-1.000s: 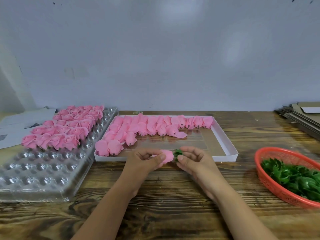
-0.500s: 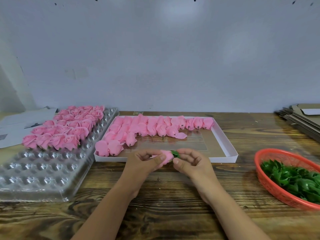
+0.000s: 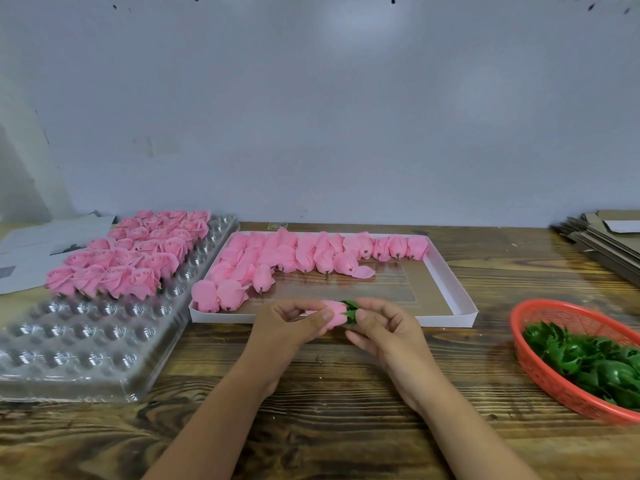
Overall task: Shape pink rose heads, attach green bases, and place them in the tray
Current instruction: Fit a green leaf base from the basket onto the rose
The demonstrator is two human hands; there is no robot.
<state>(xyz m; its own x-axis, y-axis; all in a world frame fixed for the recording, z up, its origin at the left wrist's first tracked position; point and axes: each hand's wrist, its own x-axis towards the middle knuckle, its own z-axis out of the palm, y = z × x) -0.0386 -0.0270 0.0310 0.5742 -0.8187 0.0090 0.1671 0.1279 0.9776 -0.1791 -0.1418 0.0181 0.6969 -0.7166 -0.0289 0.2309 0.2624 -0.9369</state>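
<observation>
My left hand (image 3: pixel 294 327) grips a pink rose head (image 3: pixel 336 312) just above the wooden table, in front of the white box. My right hand (image 3: pixel 384 327) pinches the green base (image 3: pixel 350 310) against the rose's right end. The clear plastic tray (image 3: pixel 86 348) lies at the left, its far rows filled with finished pink roses (image 3: pixel 138 251). A white shallow box (image 3: pixel 446 292) in the middle holds several closed rose heads (image 3: pixel 304 254). At the right stands a red basket (image 3: pixel 540 368) of green bases (image 3: pixel 595 355).
Flattened cardboard sheets (image 3: pixel 606 237) are stacked at the far right. Printed papers (image 3: pixel 41 244) lie at the far left behind the tray. A grey wall closes off the back of the table.
Both hands stayed in place with the rose. My right fingers shifted around the green base, which now sits tighter against the rose head.
</observation>
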